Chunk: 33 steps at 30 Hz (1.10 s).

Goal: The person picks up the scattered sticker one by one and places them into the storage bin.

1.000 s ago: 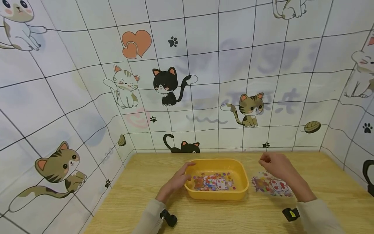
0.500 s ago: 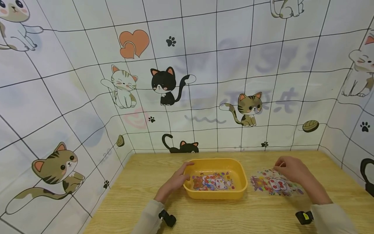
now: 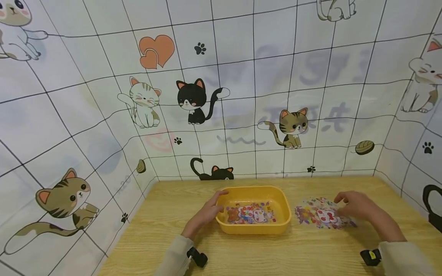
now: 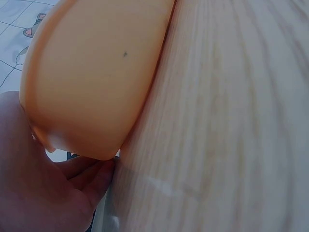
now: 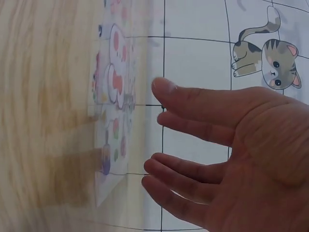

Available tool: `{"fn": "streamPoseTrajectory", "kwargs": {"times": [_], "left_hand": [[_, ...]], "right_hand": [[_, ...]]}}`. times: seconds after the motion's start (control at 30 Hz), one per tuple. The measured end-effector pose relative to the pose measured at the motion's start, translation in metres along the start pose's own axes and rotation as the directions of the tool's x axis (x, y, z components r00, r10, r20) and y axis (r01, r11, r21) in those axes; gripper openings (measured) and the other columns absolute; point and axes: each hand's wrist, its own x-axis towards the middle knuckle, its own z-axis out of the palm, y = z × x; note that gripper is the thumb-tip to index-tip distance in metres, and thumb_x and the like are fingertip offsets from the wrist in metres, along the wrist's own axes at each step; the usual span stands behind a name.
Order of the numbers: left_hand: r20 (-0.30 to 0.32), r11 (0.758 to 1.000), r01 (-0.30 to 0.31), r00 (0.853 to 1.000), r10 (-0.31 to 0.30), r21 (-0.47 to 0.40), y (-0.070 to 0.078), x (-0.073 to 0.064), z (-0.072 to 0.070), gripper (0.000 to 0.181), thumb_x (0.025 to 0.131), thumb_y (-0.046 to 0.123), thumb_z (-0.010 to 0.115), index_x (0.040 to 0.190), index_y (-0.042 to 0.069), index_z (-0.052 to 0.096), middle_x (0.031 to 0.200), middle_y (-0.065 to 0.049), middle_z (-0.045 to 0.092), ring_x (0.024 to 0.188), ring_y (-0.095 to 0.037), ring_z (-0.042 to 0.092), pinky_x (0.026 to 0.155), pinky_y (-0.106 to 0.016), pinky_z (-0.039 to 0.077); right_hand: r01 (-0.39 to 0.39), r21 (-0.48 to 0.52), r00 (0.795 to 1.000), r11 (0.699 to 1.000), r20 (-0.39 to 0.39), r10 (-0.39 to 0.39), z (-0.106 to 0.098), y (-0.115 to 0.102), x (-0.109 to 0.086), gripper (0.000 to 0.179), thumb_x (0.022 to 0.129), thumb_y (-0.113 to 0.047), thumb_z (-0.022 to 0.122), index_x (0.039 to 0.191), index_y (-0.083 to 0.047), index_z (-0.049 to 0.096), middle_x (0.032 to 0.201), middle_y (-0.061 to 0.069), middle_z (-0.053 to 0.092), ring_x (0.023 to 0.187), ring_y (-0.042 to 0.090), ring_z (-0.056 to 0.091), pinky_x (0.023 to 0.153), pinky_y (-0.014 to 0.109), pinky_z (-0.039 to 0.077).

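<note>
My left hand (image 3: pixel 206 212) holds the left end of a yellow plastic tray (image 3: pixel 255 230). In the left wrist view its fingers (image 4: pixel 82 179) bend around the end of the tray, whose outer wall faces the camera. Inside the tray lies a colourful clear sheet (image 3: pixel 250 214) with cartoon bear and kitty pictures. To the right of the tray, a similar clear cartoon-printed sheet (image 3: pixel 322 212) lies flat on the table. My right hand (image 3: pixel 359 207) hovers over that sheet's right part, thumb and fingers spread apart with nothing between them, as the right wrist view also shows.
The light wooden table (image 3: pixel 179 191) meets a cloth wall (image 3: pixel 238 126) printed with cats and grid lines. Similar cloth closes off both sides. A black curved object (image 3: pixel 431 203) stands at the right edge.
My right hand has moved right and slightly towards me across the loose sheet. Its pinched thumb and fingers have spread apart. The left hand keeps its place at the tray.
</note>
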Motion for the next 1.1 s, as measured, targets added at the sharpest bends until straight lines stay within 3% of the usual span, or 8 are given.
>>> {"fn": "streamPoseTrajectory", "kwargs": {"times": [0.17, 0.27, 0.43, 0.53, 0.67, 0.87, 1.1], "left_hand": [[0.001, 1.000, 0.002, 1.000, -0.002, 0.004, 0.000, 0.000, 0.000, 0.065, 0.091, 0.010, 0.051, 0.153, 0.025, 0.043, 0.168, -0.011, 0.032, 0.155, -0.040, 0.029, 0.114, -0.061, 0.035], [0.004, 1.000, 0.002, 1.000, -0.002, 0.000, 0.000, 0.001, 0.001, 0.065, 0.091, 0.009, 0.050, 0.154, 0.025, 0.042, 0.169, -0.010, 0.032, 0.155, -0.039, 0.029, 0.112, -0.059, 0.036], [0.006, 1.000, -0.004, 1.000, 0.004, 0.003, 0.001, 0.002, 0.001, 0.064, 0.092, 0.009, 0.050, 0.154, 0.025, 0.042, 0.168, -0.010, 0.032, 0.154, -0.039, 0.031, 0.111, -0.057, 0.036], [0.005, 1.000, -0.004, 1.000, 0.004, 0.003, 0.003, 0.003, 0.000, 0.064, 0.092, 0.010, 0.050, 0.154, 0.025, 0.042, 0.168, -0.010, 0.032, 0.153, -0.040, 0.032, 0.109, -0.057, 0.038], [0.003, 1.000, -0.002, 1.000, 0.002, 0.009, 0.003, 0.003, -0.002, 0.064, 0.092, 0.011, 0.050, 0.154, 0.025, 0.042, 0.169, -0.010, 0.031, 0.154, -0.040, 0.030, 0.110, -0.057, 0.037], [-0.003, 1.000, -0.014, 1.000, 0.014, 0.020, 0.001, 0.002, -0.003, 0.065, 0.092, 0.012, 0.050, 0.155, 0.026, 0.042, 0.169, -0.008, 0.032, 0.155, -0.038, 0.030, 0.107, -0.054, 0.037], [0.002, 1.000, -0.008, 1.000, 0.008, 0.016, 0.001, 0.002, -0.003, 0.065, 0.092, 0.011, 0.050, 0.155, 0.026, 0.042, 0.169, -0.009, 0.031, 0.155, -0.039, 0.029, 0.108, -0.055, 0.037]], "right_hand": [[0.025, -0.008, 0.999, 1.000, 0.044, -0.025, 0.008, 0.010, 0.003, 0.051, 0.079, -0.024, 0.086, 0.117, 0.005, 0.069, 0.120, 0.035, 0.065, 0.105, 0.051, 0.063, 0.083, 0.061, 0.053], [0.014, -0.018, 0.997, 1.000, 0.073, -0.012, 0.012, 0.014, 0.006, 0.058, 0.078, -0.022, 0.087, 0.123, 0.008, 0.066, 0.125, 0.039, 0.061, 0.104, 0.045, 0.063, 0.085, 0.060, 0.052], [-0.019, -0.028, 0.993, 0.999, 0.119, 0.023, 0.016, 0.019, 0.007, 0.055, 0.078, -0.019, 0.085, 0.123, 0.009, 0.067, 0.125, 0.040, 0.060, 0.101, 0.039, 0.058, 0.089, 0.061, 0.051], [-0.054, -0.010, 0.990, 0.998, 0.128, 0.055, 0.016, 0.018, 0.008, 0.050, 0.078, -0.018, 0.084, 0.120, 0.006, 0.069, 0.115, 0.030, 0.064, 0.092, 0.031, 0.055, 0.081, 0.050, 0.052], [-0.072, 0.026, 0.991, 0.997, 0.113, 0.068, 0.015, 0.013, 0.009, 0.043, 0.079, -0.016, 0.083, 0.115, 0.005, 0.071, 0.103, 0.018, 0.063, 0.081, 0.023, 0.053, 0.069, 0.038, 0.044], [-0.088, 0.064, 0.991, 0.994, 0.104, 0.081, 0.015, 0.004, 0.008, 0.039, 0.080, -0.009, 0.080, 0.113, 0.009, 0.070, 0.095, 0.014, 0.064, 0.067, 0.018, 0.053, 0.060, 0.035, 0.045], [-0.043, -0.017, 0.996, 0.999, 0.072, 0.045, 0.019, -0.001, 0.007, 0.027, 0.078, -0.004, 0.076, 0.103, 0.004, 0.071, 0.095, 0.016, 0.067, 0.074, 0.021, 0.054, 0.064, 0.036, 0.045]]}}
